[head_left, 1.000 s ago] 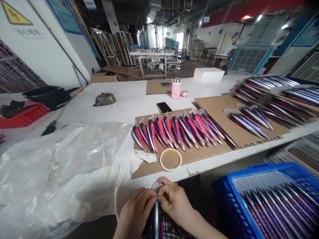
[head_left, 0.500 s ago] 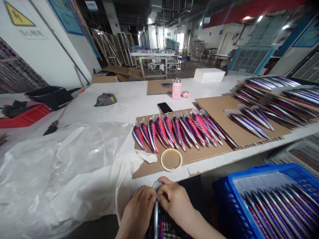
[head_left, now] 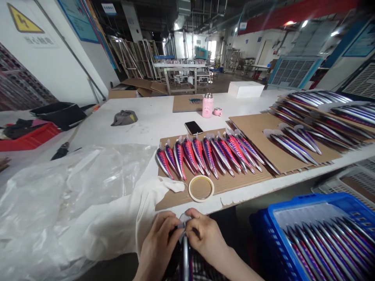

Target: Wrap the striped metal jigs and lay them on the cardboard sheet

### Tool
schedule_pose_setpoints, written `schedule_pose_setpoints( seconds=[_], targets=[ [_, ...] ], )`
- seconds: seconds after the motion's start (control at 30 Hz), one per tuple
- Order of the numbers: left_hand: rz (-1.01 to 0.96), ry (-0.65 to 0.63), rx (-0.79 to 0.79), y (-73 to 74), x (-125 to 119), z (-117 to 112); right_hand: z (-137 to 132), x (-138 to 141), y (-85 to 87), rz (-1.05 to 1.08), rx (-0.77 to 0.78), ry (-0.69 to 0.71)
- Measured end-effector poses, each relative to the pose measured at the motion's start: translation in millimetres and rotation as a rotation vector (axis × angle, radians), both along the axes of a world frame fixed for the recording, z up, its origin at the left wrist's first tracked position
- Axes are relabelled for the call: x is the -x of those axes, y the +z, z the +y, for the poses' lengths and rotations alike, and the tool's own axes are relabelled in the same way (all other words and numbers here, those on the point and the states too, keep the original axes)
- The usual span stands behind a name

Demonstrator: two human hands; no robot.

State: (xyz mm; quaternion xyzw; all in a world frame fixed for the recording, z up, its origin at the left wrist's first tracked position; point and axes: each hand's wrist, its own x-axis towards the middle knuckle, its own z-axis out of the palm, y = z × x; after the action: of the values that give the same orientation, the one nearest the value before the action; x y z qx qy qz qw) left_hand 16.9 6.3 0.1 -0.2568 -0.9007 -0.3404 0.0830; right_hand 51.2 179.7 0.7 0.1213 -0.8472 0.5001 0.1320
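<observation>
Pinching lure point(head_left: 185, 253) tip: left hand point(head_left: 159, 246), right hand point(head_left: 205, 238), both grips, below table edge point(head_left: 231, 198).

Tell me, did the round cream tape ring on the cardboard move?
No. The round cream tape ring keeps its place on the brown cardboard sheet, below the striped lures.

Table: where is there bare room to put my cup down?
Bare white table shows between the grey cap, the phone and the pink bottle. The cardboard sheet with fish lures and tape roll is crowded; clear plastic covers the left.
</observation>
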Motion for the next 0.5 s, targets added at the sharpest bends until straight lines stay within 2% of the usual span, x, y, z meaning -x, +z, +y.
schedule_pose_setpoints(
  seconds=[0.13,0.2,0.4,0.5],
  targets=[
    [-0.031,-0.149,0.013,1.1,-4.2,-2.8,0.6,-1.2,-2.0,0.003,0.025,-0.024],
    [-0.013,-0.183,0.001,1.5,-5.4,-3.8,-0.2,-1.8,-3.5,0.001,0.029,-0.029],
    [-0.017,-0.144,-0.039,-0.8,-7.2,0.3,-0.9,-5.2,-5.9,-0.023,0.049,-0.06],
    [-0.026,-0.144,-0.033,-2.0,-7.7,1.3,3.1,-6.0,-0.2,-0.096,-0.021,-0.032]
  ],
)
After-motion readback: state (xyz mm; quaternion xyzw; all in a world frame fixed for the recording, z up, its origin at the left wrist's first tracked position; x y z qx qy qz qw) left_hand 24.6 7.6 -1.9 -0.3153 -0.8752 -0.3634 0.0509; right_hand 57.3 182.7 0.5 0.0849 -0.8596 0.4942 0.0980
